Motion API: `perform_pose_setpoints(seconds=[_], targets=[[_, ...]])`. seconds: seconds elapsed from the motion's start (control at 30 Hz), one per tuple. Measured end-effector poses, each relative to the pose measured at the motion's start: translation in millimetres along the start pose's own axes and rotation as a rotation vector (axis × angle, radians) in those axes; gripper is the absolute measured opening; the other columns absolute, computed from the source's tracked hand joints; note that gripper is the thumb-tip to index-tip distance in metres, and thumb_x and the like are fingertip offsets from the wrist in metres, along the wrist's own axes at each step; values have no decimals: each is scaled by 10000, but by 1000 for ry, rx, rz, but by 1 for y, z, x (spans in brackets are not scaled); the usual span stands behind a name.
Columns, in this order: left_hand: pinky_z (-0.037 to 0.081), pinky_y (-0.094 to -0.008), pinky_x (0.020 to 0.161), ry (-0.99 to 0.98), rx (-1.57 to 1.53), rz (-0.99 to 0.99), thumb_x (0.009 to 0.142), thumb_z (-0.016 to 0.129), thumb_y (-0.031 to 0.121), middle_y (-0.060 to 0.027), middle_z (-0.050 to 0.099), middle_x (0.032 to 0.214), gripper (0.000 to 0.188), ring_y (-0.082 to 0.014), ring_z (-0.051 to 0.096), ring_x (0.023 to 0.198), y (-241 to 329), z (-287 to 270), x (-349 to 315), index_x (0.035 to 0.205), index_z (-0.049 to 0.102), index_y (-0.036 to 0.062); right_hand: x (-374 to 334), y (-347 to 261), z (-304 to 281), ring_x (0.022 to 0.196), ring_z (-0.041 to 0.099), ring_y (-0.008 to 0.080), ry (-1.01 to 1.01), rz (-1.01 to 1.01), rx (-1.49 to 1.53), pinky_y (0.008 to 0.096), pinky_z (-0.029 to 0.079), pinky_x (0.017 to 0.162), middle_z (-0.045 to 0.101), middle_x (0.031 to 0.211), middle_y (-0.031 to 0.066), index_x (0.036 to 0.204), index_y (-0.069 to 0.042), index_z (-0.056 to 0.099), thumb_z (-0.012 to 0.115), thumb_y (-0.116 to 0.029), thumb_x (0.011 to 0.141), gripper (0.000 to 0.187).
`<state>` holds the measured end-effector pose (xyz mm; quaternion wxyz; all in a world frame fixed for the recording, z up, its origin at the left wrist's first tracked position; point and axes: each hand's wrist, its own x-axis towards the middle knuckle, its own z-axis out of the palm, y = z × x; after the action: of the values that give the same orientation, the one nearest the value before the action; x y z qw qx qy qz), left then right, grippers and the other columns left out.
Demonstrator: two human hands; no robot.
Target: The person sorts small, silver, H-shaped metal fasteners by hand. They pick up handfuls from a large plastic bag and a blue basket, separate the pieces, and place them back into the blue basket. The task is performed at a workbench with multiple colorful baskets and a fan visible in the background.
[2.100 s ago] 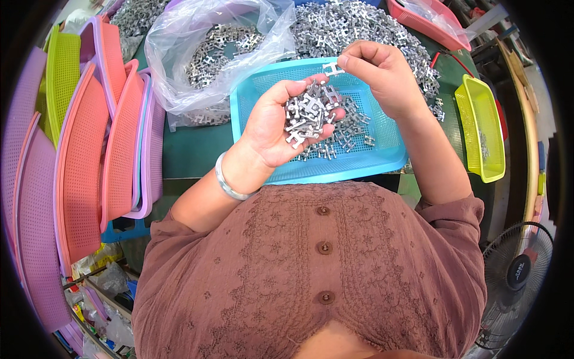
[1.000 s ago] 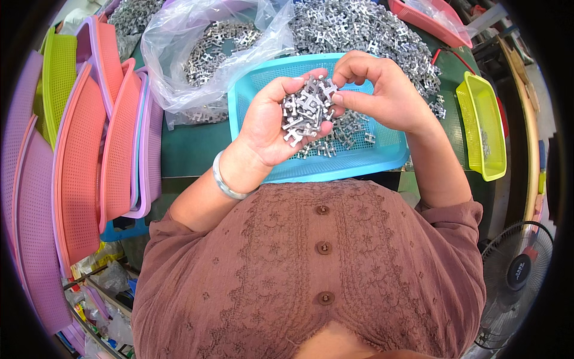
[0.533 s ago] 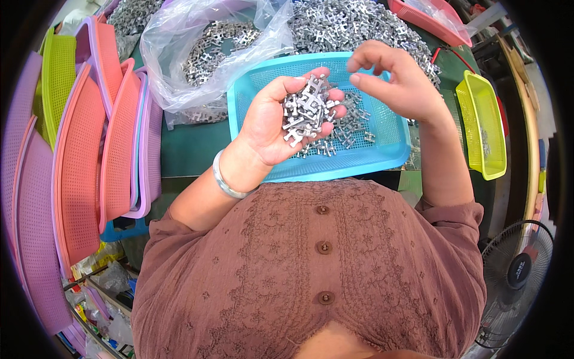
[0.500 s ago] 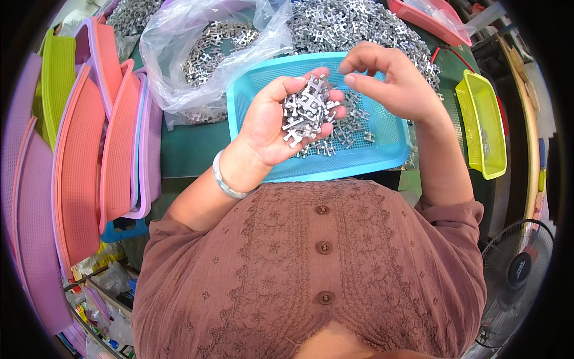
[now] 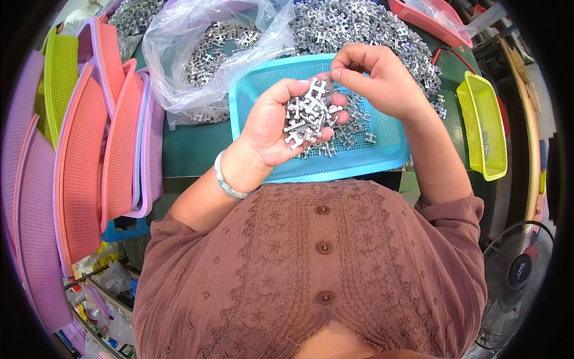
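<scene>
My left hand (image 5: 267, 122) is cupped, palm up, around a heap of small silvery H-shaped metal pieces (image 5: 308, 116). A pale bangle circles that wrist. Just right of its fingertips, my right hand (image 5: 376, 78) is closed with thumb and forefinger together; whatever sits in the pinch is too small to make out. Beneath both hands is a light blue perforated plastic basket (image 5: 335, 163), and more of the same metal pieces (image 5: 354, 127) lie scattered on its floor. My left hand hides part of the basket.
Behind the basket spreads a large pile of metal pieces (image 5: 353, 30). A clear plastic bag (image 5: 164, 75) holding more lies left of it on the green table (image 5: 194, 149). Stacked coloured baskets (image 5: 84, 173) line the left; a yellow basket (image 5: 499, 131) and a fan (image 5: 517, 269) are at right.
My right hand has shifted slightly left, toward the left fingertips, and its thumb and forefinger have come together. The left hand still cradles the metal pieces in nearly the same place.
</scene>
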<state>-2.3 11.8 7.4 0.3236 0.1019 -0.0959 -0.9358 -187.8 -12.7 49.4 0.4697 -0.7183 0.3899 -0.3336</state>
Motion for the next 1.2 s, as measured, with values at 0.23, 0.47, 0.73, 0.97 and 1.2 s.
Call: perform_pose_setpoints(seconds=[0.23,0.47,0.73,0.97,1.2], targets=[[571,-383,610,-31,-16,-19,870,360,231,-221,538,1041,377,-359,542,962,0,-3,0,1142,415,-23,-1,0,-1,693,484,47,-82,-90,-76,198,391,615,531,760,-9,802,2,579,583,-78,786,81],[571,-379,590,51,-30,18,881,366,232,-203,552,998,348,-345,564,911,0,3,-2,1123,430,-10,2,-4,-4,681,474,43,-32,134,127,189,377,618,527,708,-27,765,-15,575,558,-91,759,78],[564,-362,550,131,22,40,878,393,206,-166,579,919,281,-312,600,817,-1,8,-2,1074,451,13,2,9,-4,552,425,48,18,199,334,192,336,532,539,640,-39,727,-64,605,591,-157,717,94],[576,-397,600,83,-26,21,869,407,213,-203,533,1021,327,-355,558,924,0,-1,-1,1124,434,11,0,13,-12,572,449,60,21,245,405,199,356,561,545,650,-31,725,-45,600,592,-150,715,106],[573,-423,627,29,-44,-3,862,396,198,-215,526,1045,374,-369,529,969,1,-2,0,1184,402,7,-8,14,-26,581,447,62,103,106,37,207,375,559,521,658,-33,756,-21,594,587,-109,724,94]])
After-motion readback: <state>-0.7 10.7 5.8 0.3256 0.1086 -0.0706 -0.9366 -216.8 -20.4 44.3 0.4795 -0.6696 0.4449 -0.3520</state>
